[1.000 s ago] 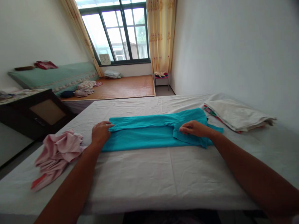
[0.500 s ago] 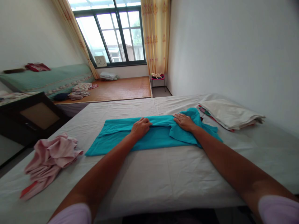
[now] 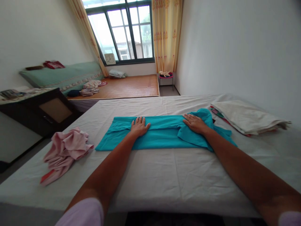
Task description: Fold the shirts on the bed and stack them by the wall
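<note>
A turquoise shirt (image 3: 162, 138) lies on the white-sheeted bed, folded lengthwise into a long strip. My left hand (image 3: 139, 126) rests flat on its middle, fingers spread and holding nothing. Over the bunched right part of the shirt, my right hand (image 3: 194, 123) is pressed down with its fingers stretched out. A sleeve-like flap folds across the strip under that hand, and some fabric sticks out to the right of my wrist.
A crumpled pink garment (image 3: 68, 150) lies left on the bed sheet (image 3: 150, 179). At right is a folded cream cloth (image 3: 249, 116) over patterned fabric. Beyond are a dark cabinet (image 3: 35, 116), a second bed with a brown mat (image 3: 134, 86) and a small pink stool (image 3: 166, 76).
My left hand has gone from curled fingers at the fabric's fold to lying flat with fingers spread. My right hand stays on the bunched part. The view has shifted a little to the left.
</note>
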A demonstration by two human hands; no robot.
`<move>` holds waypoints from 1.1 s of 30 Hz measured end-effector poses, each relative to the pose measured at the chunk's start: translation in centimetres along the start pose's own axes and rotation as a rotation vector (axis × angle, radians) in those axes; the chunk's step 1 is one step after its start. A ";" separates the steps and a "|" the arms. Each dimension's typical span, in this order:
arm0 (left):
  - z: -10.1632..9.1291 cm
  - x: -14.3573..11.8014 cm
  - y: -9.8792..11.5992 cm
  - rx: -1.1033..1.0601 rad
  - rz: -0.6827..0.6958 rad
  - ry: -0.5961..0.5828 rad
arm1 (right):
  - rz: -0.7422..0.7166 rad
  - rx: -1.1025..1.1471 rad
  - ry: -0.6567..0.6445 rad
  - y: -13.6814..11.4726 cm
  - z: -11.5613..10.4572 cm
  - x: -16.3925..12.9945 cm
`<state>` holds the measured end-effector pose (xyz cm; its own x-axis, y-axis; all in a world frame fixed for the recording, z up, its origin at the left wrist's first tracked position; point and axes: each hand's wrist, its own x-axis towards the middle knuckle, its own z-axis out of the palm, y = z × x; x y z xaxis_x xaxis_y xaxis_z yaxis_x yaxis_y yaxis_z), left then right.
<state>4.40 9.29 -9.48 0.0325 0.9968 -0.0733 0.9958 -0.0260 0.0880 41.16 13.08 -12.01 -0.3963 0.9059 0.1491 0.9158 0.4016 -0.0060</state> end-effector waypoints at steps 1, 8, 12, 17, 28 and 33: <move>-0.1 -0.2 -1.1 0.011 -0.031 -0.001 | 0.005 0.003 -0.004 0.3 0.1 0.0; -1.2 -0.9 -8.7 0.061 -0.139 0.003 | 0.031 0.001 -0.033 1.0 0.0 -0.1; -1.5 -0.9 -12.4 0.050 -0.154 0.028 | 0.077 -0.015 -0.042 1.4 -0.5 -0.7; -1.4 -0.9 -15.1 0.049 -0.171 0.088 | 0.175 -0.036 -0.028 2.8 -1.0 -1.6; -0.8 -1.2 -16.2 0.058 -0.252 0.206 | 0.142 -0.068 0.234 0.9 -2.1 -2.4; -1.7 -2.4 -16.5 0.054 -0.330 0.263 | -0.012 0.050 0.036 -1.0 -1.0 -1.5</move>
<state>-12.23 7.42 -9.08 -0.3048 0.9375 0.1678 0.9524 0.3008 0.0494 40.88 11.13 -11.30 -0.4038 0.8960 0.1848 0.9062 0.4195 -0.0537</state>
